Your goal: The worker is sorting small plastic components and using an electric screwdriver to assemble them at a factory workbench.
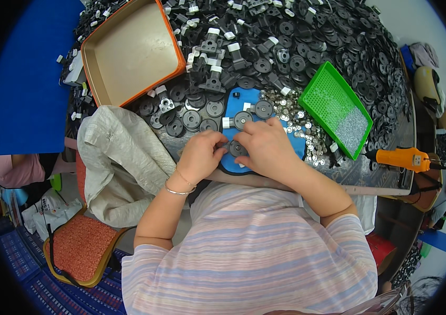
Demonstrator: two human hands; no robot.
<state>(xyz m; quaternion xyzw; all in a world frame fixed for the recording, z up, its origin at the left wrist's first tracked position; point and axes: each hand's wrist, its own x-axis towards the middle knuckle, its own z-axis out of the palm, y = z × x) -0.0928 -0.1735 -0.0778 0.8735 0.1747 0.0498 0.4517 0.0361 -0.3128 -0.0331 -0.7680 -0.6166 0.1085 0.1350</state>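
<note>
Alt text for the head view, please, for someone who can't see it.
A person's left hand and right hand meet at a black disc over a blue mat. Around it are small silvery parts, heaped black parts, a green perforated tray, an orange-rimmed beige tray and an orange tool.

Left hand [200,152], right hand [266,147] at black disc [237,148] over blue mat [248,96]; green tray [329,94] to right.

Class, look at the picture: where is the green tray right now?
In the head view, the green tray is up and right of the right hand, between the metal parts on its left and black discs on its right.
</note>
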